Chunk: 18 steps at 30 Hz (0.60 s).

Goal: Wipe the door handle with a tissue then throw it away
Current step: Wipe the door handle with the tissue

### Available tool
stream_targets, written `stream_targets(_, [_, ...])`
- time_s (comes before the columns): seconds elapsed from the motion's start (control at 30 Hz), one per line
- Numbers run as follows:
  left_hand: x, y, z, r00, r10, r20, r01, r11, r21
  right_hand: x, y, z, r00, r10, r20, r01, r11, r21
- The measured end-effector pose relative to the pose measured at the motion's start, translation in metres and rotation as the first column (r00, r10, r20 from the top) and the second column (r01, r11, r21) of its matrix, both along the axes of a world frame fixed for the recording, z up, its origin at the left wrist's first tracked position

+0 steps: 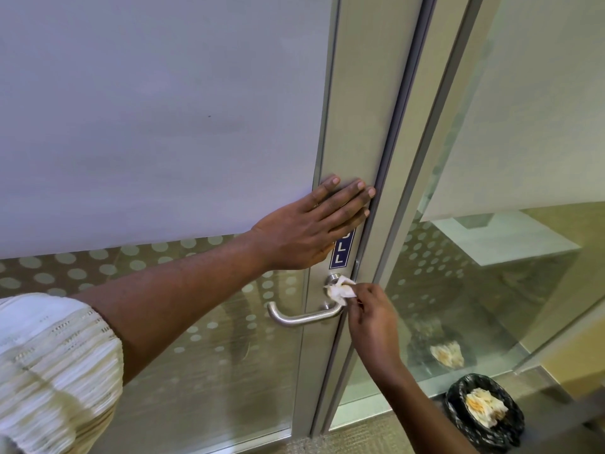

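While the left hand (306,229) lies flat and spread wide against the metal door frame (357,126), its fingers together and pointing up to the right, the right hand (371,317) pinches a crumpled white tissue (340,290) between thumb and fingertips. That tissue is pressed to the frame just above the pivot end of the door handle (302,315), touching the small round metal fitting (334,277) there. The handle itself is a brushed steel lever, horizontal, reaching left from the frame with its free end curled back toward the door. A blue label (340,253) with white letters sits on the frame between the left hand and the tissue, its upper part covered by the palm. The left forearm comes out of a cream, ribbed sleeve (55,371) at lower left. The door glass (209,355) carries a frosted sheet above and a dotted pattern below. Down at lower right, on the floor beside the glass side panel (484,290), stands a small bin with a black liner (484,412), with crumpled paper already lying in it; its reflection shows in the panel.
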State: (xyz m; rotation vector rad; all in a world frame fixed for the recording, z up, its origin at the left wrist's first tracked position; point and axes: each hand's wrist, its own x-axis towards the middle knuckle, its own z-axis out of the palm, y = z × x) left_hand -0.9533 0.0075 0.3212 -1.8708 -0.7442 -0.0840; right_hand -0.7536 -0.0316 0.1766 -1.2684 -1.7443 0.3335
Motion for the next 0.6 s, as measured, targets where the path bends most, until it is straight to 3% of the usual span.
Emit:
stream_targets(0.13, [0.0, 0.0, 0.0, 1.0, -0.007, 0.008, 0.007, 1.0, -0.009, -0.022, 0.003, -0.014, 0.925, -0.19, -0.329, 0.095, 0.954, -0.285])
stream_targets(0.2, [0.0, 0.001, 0.0, 1.0, -0.01, 0.009, 0.01, 1.0, -0.008, -0.036, -0.001, -0.024, 0.807, -0.255, -0.533, 0.004, 0.904, -0.426])
stream_targets(0.23, [-0.001, 0.001, 0.0, 1.0, -0.011, 0.011, 0.011, 1.0, -0.01, -0.042, -0.002, -0.027, 0.676, -0.293, -0.677, -0.117, 0.863, -0.491])
stream_targets(0.3, [-0.001, 0.002, 0.0, 1.0, -0.01, 0.015, 0.01, 1.0, -0.018, -0.052, -0.004, -0.025, 0.311, -0.406, -0.859, -0.402, 0.763, -0.506])
stream_targets(0.37, [-0.001, 0.003, -0.001, 1.0, -0.003, 0.011, 0.003, 1.0, -0.025, -0.057, -0.004, -0.02, 0.025, -0.521, -0.853, -0.576, 0.69, -0.438])
stream_targets(0.4, [-0.001, 0.003, 0.0, 1.0, -0.002, 0.009, 0.003, 1.0, -0.025, -0.058, -0.004, -0.017, -0.062, -0.557, -0.828, -0.627, 0.668, -0.401])
stream_targets(0.47, [-0.001, 0.002, -0.001, 1.0, -0.008, 0.011, 0.009, 1.0, -0.02, -0.058, -0.004, -0.014, -0.154, -0.589, -0.793, -0.695, 0.635, -0.336])
stream_targets(0.6, [-0.001, 0.001, 0.001, 1.0, -0.007, 0.01, 0.008, 1.0, -0.016, -0.055, 0.0, -0.009, -0.15, -0.609, -0.779, -0.707, 0.617, -0.346])
